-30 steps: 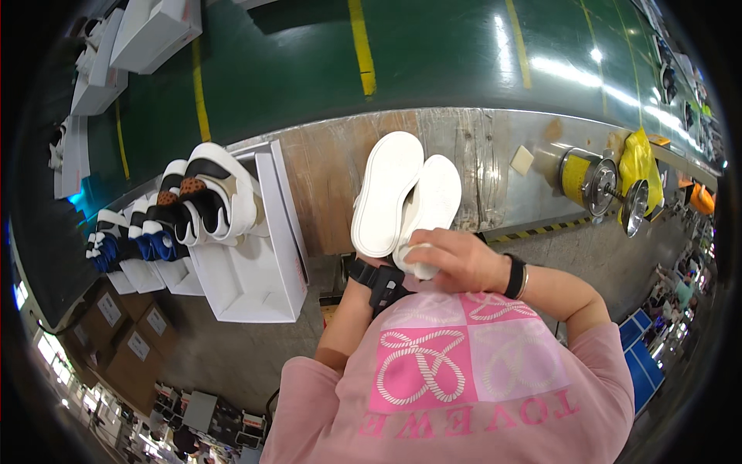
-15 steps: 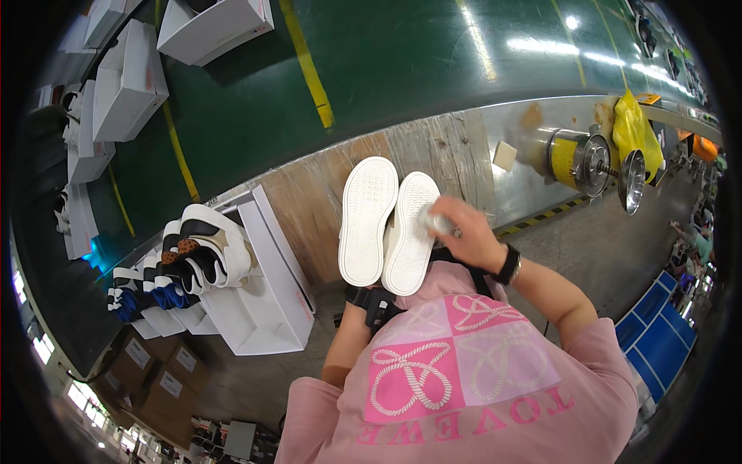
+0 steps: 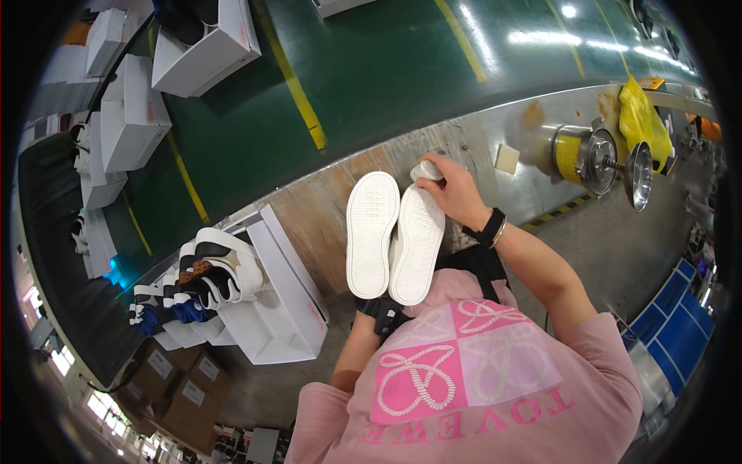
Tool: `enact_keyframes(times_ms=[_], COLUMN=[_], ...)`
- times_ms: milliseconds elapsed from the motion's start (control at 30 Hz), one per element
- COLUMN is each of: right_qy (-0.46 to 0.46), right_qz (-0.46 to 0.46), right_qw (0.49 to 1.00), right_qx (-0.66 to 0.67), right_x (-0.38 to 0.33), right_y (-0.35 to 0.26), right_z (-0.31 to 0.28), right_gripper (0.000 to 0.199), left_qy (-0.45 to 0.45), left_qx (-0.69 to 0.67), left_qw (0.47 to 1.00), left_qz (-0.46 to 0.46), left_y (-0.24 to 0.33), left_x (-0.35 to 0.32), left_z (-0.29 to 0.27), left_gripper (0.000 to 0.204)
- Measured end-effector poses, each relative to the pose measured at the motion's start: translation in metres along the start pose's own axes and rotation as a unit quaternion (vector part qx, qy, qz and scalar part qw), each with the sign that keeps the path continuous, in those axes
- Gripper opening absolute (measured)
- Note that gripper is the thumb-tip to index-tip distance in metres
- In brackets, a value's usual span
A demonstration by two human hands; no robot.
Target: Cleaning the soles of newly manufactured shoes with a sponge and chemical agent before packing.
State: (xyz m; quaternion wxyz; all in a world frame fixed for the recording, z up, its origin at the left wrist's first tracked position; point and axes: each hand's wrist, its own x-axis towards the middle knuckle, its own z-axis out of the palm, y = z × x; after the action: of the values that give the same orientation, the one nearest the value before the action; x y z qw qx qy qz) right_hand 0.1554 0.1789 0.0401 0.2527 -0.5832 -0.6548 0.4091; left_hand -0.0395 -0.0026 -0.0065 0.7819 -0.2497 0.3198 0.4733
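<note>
Sneakers (image 3: pixel 372 236) look light, stiff-soled, best held midfoot; right grip (image 3: pixel 457 189) pinches a white wad (image 3: pixel 425 171) (left grip hidden; cannot tell its state).

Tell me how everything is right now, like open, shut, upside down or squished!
White shoes: side by side, soles facing the camera
White wad: bunched up
Right hand: closed on the wad
Left hand: hidden behind the shoes
Nearest white shoebox: open
Yellow bag: crumpled
Brown cartons: look shut
</note>
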Motion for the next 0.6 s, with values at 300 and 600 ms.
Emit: enact_keyframes(times_ms=[300, 600], right_qy=[-0.114, -0.011], right_qz=[-0.064, 0.046], right_qw=[0.989, 0.980], right_qx=[0.068, 0.195], right_x=[0.013, 0.071], right_y=[-0.045, -0.004], right_z=[0.017, 0.006], right_gripper=[0.041, 0.035], left_qy=[0.023, -0.112], left_qx=[-0.018, 0.017], left_qw=[0.999, 0.989], left_qz=[0.019, 0.094], left_y=[0.009, 0.053], left_x=[-0.019, -0.026], left_z=[0.019, 0.059], left_gripper=[0.049, 0.055])
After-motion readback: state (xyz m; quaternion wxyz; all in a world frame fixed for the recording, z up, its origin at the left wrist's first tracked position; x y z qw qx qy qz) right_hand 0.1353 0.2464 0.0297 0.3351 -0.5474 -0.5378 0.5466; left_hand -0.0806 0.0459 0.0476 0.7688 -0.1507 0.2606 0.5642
